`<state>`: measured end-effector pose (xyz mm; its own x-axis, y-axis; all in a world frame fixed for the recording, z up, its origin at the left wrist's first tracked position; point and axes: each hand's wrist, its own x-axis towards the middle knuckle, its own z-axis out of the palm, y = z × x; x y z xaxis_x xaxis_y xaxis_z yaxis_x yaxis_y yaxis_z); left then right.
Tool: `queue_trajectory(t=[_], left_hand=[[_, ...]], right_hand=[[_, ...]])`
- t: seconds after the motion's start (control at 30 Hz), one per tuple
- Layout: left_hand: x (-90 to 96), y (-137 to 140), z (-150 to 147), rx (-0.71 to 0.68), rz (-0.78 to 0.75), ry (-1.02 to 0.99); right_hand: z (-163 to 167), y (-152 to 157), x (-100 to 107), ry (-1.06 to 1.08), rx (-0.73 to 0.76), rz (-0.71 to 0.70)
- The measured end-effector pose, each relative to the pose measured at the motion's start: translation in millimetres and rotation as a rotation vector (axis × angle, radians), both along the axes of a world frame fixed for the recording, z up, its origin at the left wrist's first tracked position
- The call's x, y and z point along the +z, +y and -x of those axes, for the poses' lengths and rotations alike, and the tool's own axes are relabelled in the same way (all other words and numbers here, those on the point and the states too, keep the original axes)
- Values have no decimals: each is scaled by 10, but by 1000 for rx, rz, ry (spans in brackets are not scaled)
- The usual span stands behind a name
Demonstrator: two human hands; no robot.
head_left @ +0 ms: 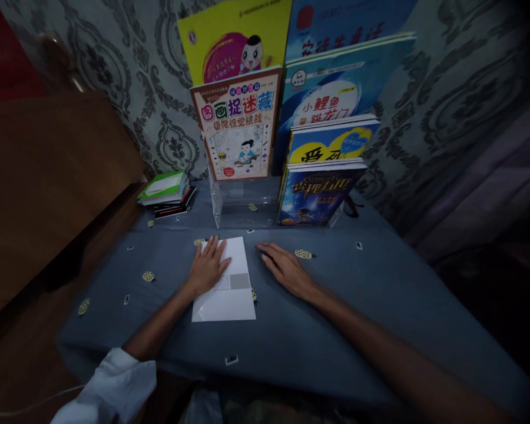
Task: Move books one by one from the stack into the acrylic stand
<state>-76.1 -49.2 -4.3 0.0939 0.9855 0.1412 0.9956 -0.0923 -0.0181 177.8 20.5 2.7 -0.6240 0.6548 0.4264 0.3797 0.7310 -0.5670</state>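
Observation:
A white paper sheet or thin booklet [229,306] lies on the dark blue-grey tablecloth, with a grey printed block near its right edge. I cannot tell if it has more than one page. My left hand [208,266] rests flat on its upper left part, fingers spread and palm down. To the right of the paper, apart from it, my right hand [289,272] is low over the cloth. Its fingers reach toward the paper, loosely bent and holding nothing.
Behind the paper, a clear acrylic stand [245,197] holds several children's books, among them a picture-puzzle book [241,132] and a dark blue book [315,194]. A small stack of books [165,188] lies at the back left. A wooden cabinet [48,171] borders the left side.

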Motion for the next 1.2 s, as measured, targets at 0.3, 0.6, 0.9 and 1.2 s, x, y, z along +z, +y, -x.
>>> queue_trajectory(t=[0.3,0.6,0.9,1.2], left_hand=[[-3,231,-557,-128,8,-78],[-67,353,-753,-226,-55,-251],[49,295,-752,-213,-44,-167],[119,230,-773,-55,-58,-30]], right_hand=[[21,4,-80,-27,27,-117],[2,47,-165,-34,-35,-133],[25,38,-211,-193,-80,-124],[-30,33,-218,-248,-193,-172]])
